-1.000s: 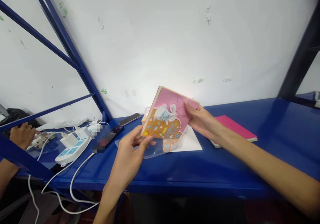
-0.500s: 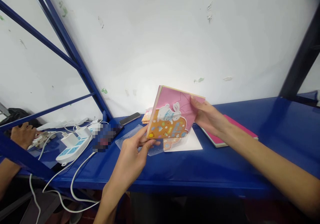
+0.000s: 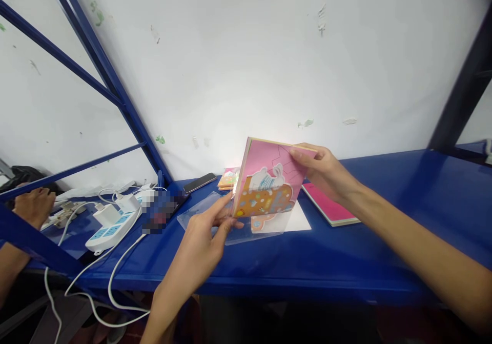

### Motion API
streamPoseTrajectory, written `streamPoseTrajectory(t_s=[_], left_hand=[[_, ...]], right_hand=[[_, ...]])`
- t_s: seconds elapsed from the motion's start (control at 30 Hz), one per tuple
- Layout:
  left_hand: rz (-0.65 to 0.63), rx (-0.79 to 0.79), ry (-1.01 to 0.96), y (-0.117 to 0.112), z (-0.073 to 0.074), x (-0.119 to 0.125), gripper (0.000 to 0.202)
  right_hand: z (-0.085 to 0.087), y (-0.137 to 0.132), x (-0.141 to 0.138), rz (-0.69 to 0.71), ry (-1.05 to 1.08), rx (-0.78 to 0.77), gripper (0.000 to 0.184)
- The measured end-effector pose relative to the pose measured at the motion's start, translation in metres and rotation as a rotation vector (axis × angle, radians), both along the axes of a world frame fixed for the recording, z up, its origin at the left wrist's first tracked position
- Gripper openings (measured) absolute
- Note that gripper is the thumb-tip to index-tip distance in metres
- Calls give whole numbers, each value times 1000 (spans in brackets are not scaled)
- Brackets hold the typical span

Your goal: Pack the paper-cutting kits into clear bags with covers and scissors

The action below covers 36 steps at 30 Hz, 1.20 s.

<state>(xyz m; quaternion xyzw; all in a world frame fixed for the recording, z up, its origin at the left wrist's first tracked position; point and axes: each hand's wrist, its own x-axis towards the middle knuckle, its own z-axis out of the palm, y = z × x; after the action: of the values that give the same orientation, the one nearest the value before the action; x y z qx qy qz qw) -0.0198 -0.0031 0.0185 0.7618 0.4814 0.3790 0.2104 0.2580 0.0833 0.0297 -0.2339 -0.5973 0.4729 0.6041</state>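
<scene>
**Anna:** Where's the work sitting right now?

**Ben:** Just above the front edge of the counter [image 3: 249, 277], toward the middle. A pink and orange picture booklet [image 3: 265, 180] with a rabbit on its cover is held up off the surface, tilted back.

**Anna:** And the hands?

**Ben:** The right hand [image 3: 323, 172] grips the booklet's top right corner, thumb and fingers closed on it. The left hand [image 3: 196, 236] is pinched around the edge of a clear plastic sleeve [image 3: 203, 213], right at the booklet's lower left corner.

**Anna:** So how far along are things?

**Ben:** The booklet and sleeve overlap at the bottom, but whether the booklet is inside the sleeve can't be told from here. Both are in the hands, and neither is set down.

**Anna:** What's around them?

**Ben:** A white sheet [image 3: 302, 223] lies under them, with a pink notebook [image 3: 326, 200] beside it. Toward the back edge are a small stack of cards [image 3: 229, 178] and a phone [image 3: 199, 182]. A power strip [image 3: 111, 228] sits toward the left end, and a separate hand [image 3: 34, 206] shows beyond the blue frame at far left.
</scene>
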Motion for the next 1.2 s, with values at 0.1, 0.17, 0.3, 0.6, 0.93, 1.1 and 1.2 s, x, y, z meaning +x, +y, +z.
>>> streamPoseTrajectory(t_s=[0.1,0.17,0.3,0.6,0.93,1.1,1.2], left_hand=[[-54,-99,-120,-4,4,4,52],[-73,-144,-177,-7,6,6,52],[-39,-85,-153,-6,7,10,38],[-84,-136,-295,-2,5,16,20],[-176,-280,-546,-3,3,27,42],[-110,-230,-619,2,-1,25,36],[-122,-227,-704,5,-3,21,33]], right_hand=[[-1,-1,-4,23,19,-34,20],[-2,-2,-5,25,26,-48,20],[-2,-4,-8,24,19,-60,22],[-1,-10,-11,98,49,-102,23],[-3,-14,-16,96,-73,-91,26],[-1,-15,-15,64,-80,-33,43],[1,-14,-12,140,-115,-66,69]])
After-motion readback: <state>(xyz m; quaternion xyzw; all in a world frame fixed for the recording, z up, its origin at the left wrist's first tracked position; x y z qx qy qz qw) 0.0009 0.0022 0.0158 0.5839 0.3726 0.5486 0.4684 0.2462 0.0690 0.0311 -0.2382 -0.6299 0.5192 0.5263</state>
